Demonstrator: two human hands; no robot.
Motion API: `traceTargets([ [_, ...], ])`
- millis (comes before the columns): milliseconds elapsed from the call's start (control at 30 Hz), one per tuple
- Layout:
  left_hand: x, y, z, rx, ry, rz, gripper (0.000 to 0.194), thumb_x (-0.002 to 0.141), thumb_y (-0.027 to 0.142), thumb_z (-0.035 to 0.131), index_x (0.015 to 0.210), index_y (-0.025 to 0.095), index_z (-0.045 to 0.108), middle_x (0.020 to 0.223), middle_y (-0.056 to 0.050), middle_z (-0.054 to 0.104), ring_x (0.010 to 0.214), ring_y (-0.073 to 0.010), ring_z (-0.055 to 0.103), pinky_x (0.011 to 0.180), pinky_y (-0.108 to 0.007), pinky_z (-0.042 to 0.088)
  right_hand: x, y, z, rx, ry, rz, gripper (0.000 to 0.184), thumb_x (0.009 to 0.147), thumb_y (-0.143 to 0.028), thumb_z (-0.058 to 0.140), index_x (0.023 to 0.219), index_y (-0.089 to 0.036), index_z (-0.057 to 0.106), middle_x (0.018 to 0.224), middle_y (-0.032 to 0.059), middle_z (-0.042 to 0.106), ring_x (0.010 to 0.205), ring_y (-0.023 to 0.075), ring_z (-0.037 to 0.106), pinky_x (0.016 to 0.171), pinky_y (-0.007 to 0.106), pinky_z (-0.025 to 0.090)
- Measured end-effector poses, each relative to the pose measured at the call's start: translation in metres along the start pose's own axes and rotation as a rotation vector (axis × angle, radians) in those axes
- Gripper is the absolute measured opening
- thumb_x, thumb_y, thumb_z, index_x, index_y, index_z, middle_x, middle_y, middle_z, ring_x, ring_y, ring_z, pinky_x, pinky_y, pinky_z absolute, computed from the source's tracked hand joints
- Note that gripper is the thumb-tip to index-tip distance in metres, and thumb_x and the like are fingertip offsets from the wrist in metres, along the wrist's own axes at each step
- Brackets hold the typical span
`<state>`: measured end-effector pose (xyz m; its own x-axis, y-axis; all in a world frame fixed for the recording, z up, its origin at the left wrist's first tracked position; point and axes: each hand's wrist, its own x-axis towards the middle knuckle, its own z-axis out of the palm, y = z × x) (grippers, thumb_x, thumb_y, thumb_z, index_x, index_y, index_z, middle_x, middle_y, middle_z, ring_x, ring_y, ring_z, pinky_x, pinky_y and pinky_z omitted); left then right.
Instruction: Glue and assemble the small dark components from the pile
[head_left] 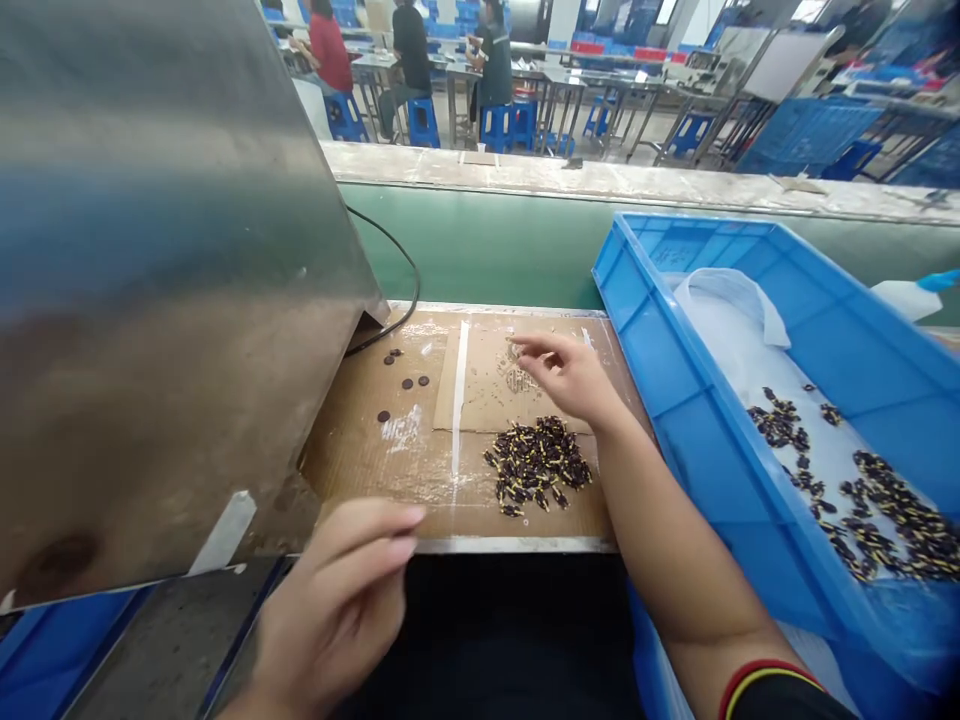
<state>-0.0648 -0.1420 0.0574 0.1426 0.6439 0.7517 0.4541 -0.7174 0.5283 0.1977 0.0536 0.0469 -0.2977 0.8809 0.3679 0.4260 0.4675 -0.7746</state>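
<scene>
My right hand (574, 378) is over a small heap of thin, pale metallic pieces (519, 381) on a cardboard sheet. Its fingers are bent, with the tips slightly apart and nothing visible between them. Nearer me lies a pile of small dark brown pieces with yellow ends (536, 462). My left hand (345, 590), a little blurred, is held at the front edge of the work surface. Its fingers reach to the right, loosely bent, and no object shows in them. Several dark round discs (407, 384) lie scattered on the left part of the surface.
A large metal housing (165, 250) stands on the left, with a black cable (412, 275) beside it. On the right, a blue crate (697, 420) holds a white sheet and many dark-and-yellow pieces. Beyond runs a green belt (480, 240). People sit at tables farther back.
</scene>
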Motion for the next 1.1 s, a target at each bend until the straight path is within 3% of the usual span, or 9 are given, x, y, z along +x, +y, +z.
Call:
traceTargets([
  [67,0.022,-0.024,0.033,-0.11,0.095,0.033,0.04,0.08,-0.011,0.062,0.109,0.016,0.066,0.101,-0.007,0.073,0.094,-0.0174,0.071,0.08,-0.03,0.061,0.019,0.024,-0.006,0.105,0.155,0.078,0.021,0.088,-0.027,0.07,0.107,-0.022,0.076,0.101,0.0055,0.079,0.087,0.0185,0.072,0.081,0.036,0.058],
  [133,0.048,-0.044,0.064,-0.145,0.114,0.023,0.034,0.084,-0.006,0.063,0.106,0.019,0.069,0.101,-0.004,0.073,0.094,-0.0149,0.071,0.084,-0.028,0.06,0.033,0.048,-0.005,0.154,0.315,0.119,0.019,0.084,-0.029,0.074,0.1,-0.02,0.078,0.099,0.0074,0.079,0.085,0.0192,0.073,0.083,0.038,0.059],
  [233,0.077,-0.068,0.098,-0.163,0.061,-0.073,0.023,0.091,0.005,0.065,0.105,0.021,0.072,0.106,-0.002,0.074,0.098,-0.0131,0.07,0.091,-0.027,0.057,0.039,0.073,0.005,0.102,0.478,0.126,0.021,0.083,-0.033,0.075,0.098,-0.018,0.078,0.097,0.0084,0.08,0.082,0.0193,0.073,0.081,0.038,0.06],
  [333,0.085,-0.09,0.12,-0.23,0.017,-0.233,0.014,0.096,0.016,0.063,0.104,0.022,0.074,0.104,-0.002,0.074,0.095,-0.0124,0.07,0.089,-0.026,0.056,0.035,0.08,0.016,-0.037,0.487,0.052,0.022,0.09,-0.037,0.069,0.099,-0.02,0.079,0.099,0.0071,0.08,0.082,0.0186,0.073,0.077,0.036,0.059],
  [433,0.077,-0.108,0.136,-0.337,-0.019,-0.451,0.014,0.098,0.027,0.061,0.102,0.02,0.073,0.093,-0.003,0.074,0.085,-0.0136,0.07,0.078,-0.026,0.056,0.033,0.079,0.02,-0.165,0.449,-0.063,0.021,0.095,-0.034,0.064,0.102,-0.022,0.079,0.101,0.0061,0.08,0.087,0.0189,0.073,0.077,0.035,0.058],
  [533,0.068,-0.114,0.142,-0.418,-0.021,-0.636,0.017,0.096,0.031,0.063,0.102,0.019,0.073,0.091,-0.005,0.074,0.083,-0.0154,0.07,0.077,-0.028,0.056,0.035,0.079,0.02,-0.264,0.417,-0.122,0.019,0.096,-0.033,0.064,0.101,-0.023,0.079,0.098,0.0054,0.08,0.083,0.0191,0.072,0.077,0.036,0.056],
  [667,0.069,-0.108,0.138,-0.454,-0.016,-0.719,0.016,0.092,0.029,0.068,0.103,0.018,0.075,0.098,-0.006,0.074,0.088,-0.0155,0.07,0.082,-0.028,0.056,0.037,0.081,0.021,-0.305,0.379,-0.128,0.019,0.097,-0.032,0.063,0.102,-0.024,0.079,0.099,0.0047,0.08,0.085,0.0196,0.072,0.079,0.037,0.056],
  [1100,0.068,-0.103,0.135,-0.453,-0.004,-0.7,0.012,0.094,0.025,0.067,0.102,0.021,0.075,0.098,-0.003,0.074,0.088,-0.0119,0.069,0.083,-0.024,0.056,0.036,0.084,0.023,-0.347,0.392,-0.136,0.018,0.097,-0.032,0.064,0.104,-0.023,0.079,0.099,0.0039,0.08,0.081,0.0187,0.071,0.076,0.036,0.056],
])
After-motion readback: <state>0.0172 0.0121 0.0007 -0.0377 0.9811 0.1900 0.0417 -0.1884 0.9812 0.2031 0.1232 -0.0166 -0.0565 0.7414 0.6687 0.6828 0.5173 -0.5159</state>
